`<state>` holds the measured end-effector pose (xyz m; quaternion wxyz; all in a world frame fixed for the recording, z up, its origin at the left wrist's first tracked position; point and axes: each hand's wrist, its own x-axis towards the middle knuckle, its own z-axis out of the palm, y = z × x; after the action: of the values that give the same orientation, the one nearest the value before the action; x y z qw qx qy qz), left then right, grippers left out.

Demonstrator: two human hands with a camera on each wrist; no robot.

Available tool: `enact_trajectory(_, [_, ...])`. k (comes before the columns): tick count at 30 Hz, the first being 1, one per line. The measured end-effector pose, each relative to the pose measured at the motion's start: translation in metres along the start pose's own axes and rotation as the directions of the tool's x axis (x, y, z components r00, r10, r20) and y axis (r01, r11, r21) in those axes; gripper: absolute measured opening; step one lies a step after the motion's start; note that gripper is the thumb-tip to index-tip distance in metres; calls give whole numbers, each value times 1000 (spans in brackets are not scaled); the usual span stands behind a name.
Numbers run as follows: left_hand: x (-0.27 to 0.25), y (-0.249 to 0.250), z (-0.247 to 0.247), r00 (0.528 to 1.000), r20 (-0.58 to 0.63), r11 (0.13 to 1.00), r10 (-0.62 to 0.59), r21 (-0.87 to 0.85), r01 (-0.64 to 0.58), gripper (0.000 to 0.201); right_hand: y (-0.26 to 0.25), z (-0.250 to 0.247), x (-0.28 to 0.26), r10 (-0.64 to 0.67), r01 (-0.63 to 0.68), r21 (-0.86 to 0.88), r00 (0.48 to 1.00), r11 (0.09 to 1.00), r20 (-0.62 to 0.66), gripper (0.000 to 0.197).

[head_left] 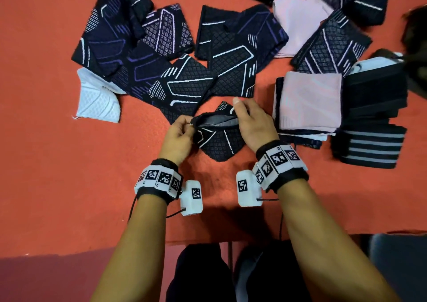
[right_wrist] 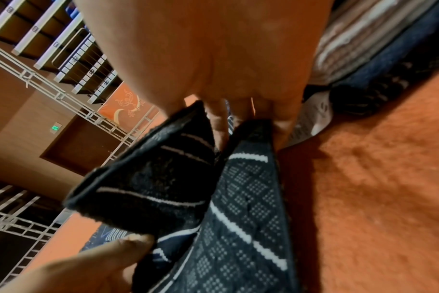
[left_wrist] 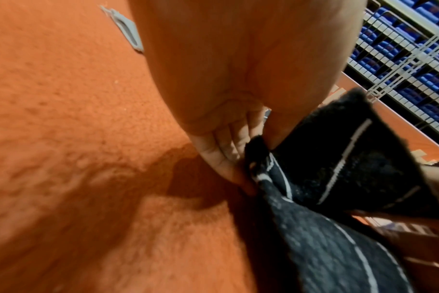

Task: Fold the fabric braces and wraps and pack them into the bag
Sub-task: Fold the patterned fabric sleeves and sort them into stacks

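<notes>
A: What sits nearest the person?

B: Bare orange felt table cover (head_left: 69, 174), wide and free on the near left. Just beyond the wrists, the black knitted brace with white lines (head_left: 217, 140) is held up over it, its grey-lined mouth pulled apart.

A: How is it gripped?

B: The left hand (head_left: 179, 135) pinches the left rim, fingers curled tight on the hem. The right hand (head_left: 251, 121) clamps the right rim, thumb raised over the far edge, fingers tucked inside the opening.

A: And to the right?

B: A folded stack topped by a pale pink cloth (head_left: 309, 100) lies just beside the right hand, a black wrap with grey stripes (head_left: 369, 147) against it.

A: Farther out?

B: A spread of dark patterned braces (head_left: 138, 54) overlapping across the middle, a white mesh brace (head_left: 99, 100) at their left edge, and orange cover showing again past them on the far left.
</notes>
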<state>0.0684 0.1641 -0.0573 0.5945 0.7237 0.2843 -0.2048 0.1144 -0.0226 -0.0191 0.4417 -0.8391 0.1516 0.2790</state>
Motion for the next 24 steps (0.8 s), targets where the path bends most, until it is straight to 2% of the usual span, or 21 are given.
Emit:
enact_trajectory(4, [0, -7, -5, 1000, -13, 999, -23, -42, 22, 13, -5, 0, -5, -6, 4, 61, 1000, 998, 24, 56])
enact_trajectory(6, [-1, -10, -6, 993, -58, 990, -99, -104, 92, 24, -3, 2, -6, -17, 16, 66, 1000, 998, 26, 57])
enact_trajectory(8, [-2, -11, -6, 983, -96, 974, -155, -182, 136, 31, -1, 3, -5, -12, 12, 0, 999, 1000, 49, 46])
enact_trajectory(10, [-4, -12, -5, 980, -110, 964, -168, -228, 140, 29, 4, 5, 0, 35, -27, -100, 996, 995, 79, 32])
enact_trajectory(12, [-7, -13, -4, 981, -114, 961, -159, -244, 128, 26, 6, 9, 4, 57, -39, -191, 994, 981, 93, 35])
enact_trajectory(16, [-8, -18, -6, 991, -67, 981, -116, -165, 104, 33, -2, 22, 7, -118, 142, -229, 986, 963, 116, 46])
enact_trajectory(18, [-10, -16, -6, 993, -57, 981, -103, -173, 92, 35, -5, 28, 11, -148, 177, -199, 977, 964, 150, 46])
enact_trajectory(20, [-11, -15, -6, 992, -77, 977, -100, -196, 83, 36, -6, 30, 16, -154, 171, -133, 979, 976, 131, 39])
enact_trajectory(22, [-11, -17, -10, 987, -135, 974, -86, -221, 55, 32, -5, 27, 18, -139, 147, -62, 982, 987, 126, 38])
enact_trajectory(24, [-14, -16, -15, 979, -202, 975, -23, -219, -22, 37, -3, 25, 18, -121, 126, -24, 981, 992, 153, 44])
